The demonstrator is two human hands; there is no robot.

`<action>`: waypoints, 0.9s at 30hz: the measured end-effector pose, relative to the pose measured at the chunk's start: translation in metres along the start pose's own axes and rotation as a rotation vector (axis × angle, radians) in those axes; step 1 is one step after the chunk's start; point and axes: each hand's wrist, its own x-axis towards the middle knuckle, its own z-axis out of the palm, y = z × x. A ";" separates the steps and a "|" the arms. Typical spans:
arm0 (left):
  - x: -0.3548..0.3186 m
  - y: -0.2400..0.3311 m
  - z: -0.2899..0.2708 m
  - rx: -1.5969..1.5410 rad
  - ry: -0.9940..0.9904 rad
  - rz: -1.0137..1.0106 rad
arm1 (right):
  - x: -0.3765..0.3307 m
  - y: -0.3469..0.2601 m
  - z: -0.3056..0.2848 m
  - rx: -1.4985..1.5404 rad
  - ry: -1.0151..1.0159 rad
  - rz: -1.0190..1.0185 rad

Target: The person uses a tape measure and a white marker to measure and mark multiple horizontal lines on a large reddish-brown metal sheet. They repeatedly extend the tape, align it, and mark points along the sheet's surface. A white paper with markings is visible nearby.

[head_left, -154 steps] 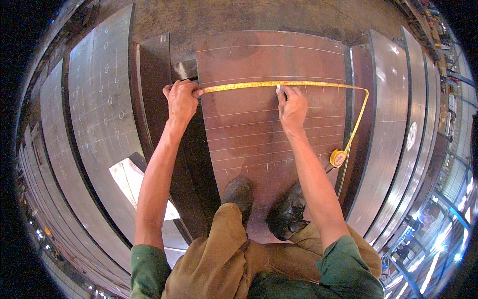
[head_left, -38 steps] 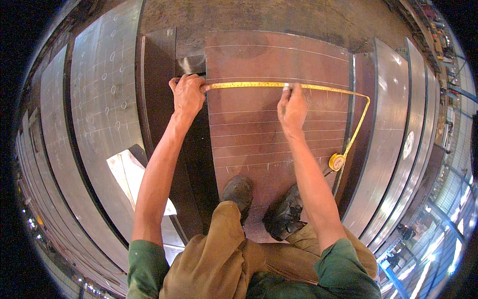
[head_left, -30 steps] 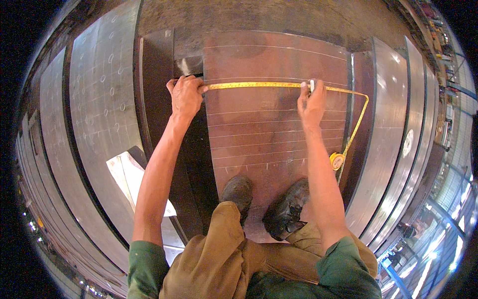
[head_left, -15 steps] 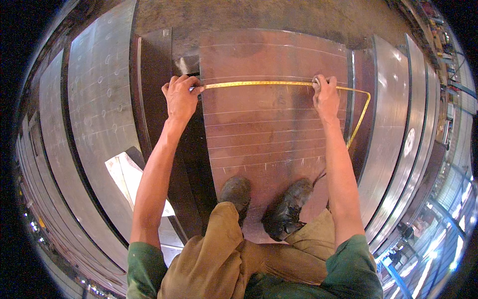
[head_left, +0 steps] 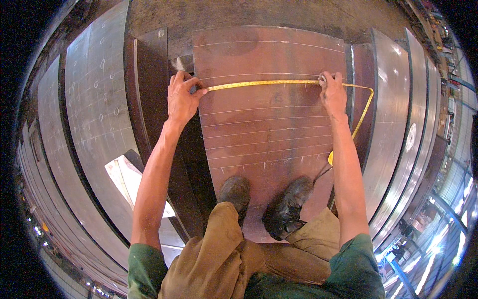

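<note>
Displayed at far left grey steel plates [head_left: 94, 84], ranged side by side with dark gaps between, with chalked ovals and faint lines on the broadest. Showed over the lower part of that plate a white sheet [head_left: 125, 178], partly covered by the left forearm. Included next a dark steel piece [head_left: 152, 82], running lengthwise beside a dark gap.

Clamped the left end of the yellow tape [head_left: 259, 84] between thumb and fingertips of the left hand [head_left: 182, 99], at the left edge of a reddish-brown plate [head_left: 259, 56]. Extended the tape rightward across this plate, almost straight. Marked on the plate a series of white lines [head_left: 266, 118], roughly parallel to the tape, with short ticks just below the tape and along the nearest line. Set on the near part of the plate a left boot [head_left: 235, 192] and, to its right, a right boot [head_left: 288, 209].

Brought together thumb and fingers of the right hand [head_left: 332, 95] at the tape near the plate's right side, closed on a small pale piece [head_left: 322, 77], mostly hidden. Bent the tape beyond that hand sharply back toward the yellow case [head_left: 330, 158], half hidden behind the right forearm. Presented at right further grey plates [head_left: 391, 112], one with a white round mark [head_left: 411, 137].
</note>
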 end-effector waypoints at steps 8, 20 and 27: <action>0.003 -0.001 0.003 -0.098 -0.018 -0.060 | -0.001 0.009 0.006 0.004 0.025 -0.067; 0.011 -0.013 0.009 -0.184 -0.093 -0.127 | -0.001 0.008 0.004 0.009 0.023 -0.029; 0.015 -0.018 0.008 -0.157 -0.133 -0.146 | 0.001 -0.002 -0.001 0.019 -0.037 0.020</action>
